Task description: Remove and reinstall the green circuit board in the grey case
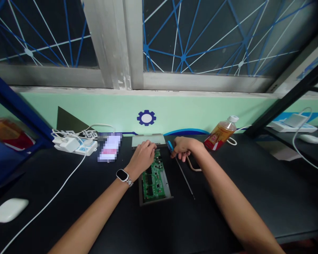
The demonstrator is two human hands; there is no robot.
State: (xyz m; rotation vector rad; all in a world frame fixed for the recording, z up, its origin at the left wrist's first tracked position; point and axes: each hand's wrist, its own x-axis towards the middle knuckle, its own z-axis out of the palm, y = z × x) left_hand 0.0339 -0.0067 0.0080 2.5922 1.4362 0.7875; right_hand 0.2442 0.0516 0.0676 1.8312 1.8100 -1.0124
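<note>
A green circuit board (155, 181) sits in a shallow metal frame on the black desk, its long side running away from me. My left hand (145, 155), with a watch on the wrist, is closed over the board's far end; its fingertips are partly hidden. To the right, my right hand (182, 146) grips a long screwdriver (185, 179) at its blue handle. The thin shaft slants back toward me beside the frame, its tip low over or on the desk. Beyond the left hand, a flat grey metal plate (148, 140) lies near the wall.
A lit phone (110, 147) and a white power strip (81, 145) with cables lie at the back left. A tilted drink bottle (221, 132) is at the back right. Near the right forearm lies a beige loop (193, 165). A white charger (9, 210) lies at left.
</note>
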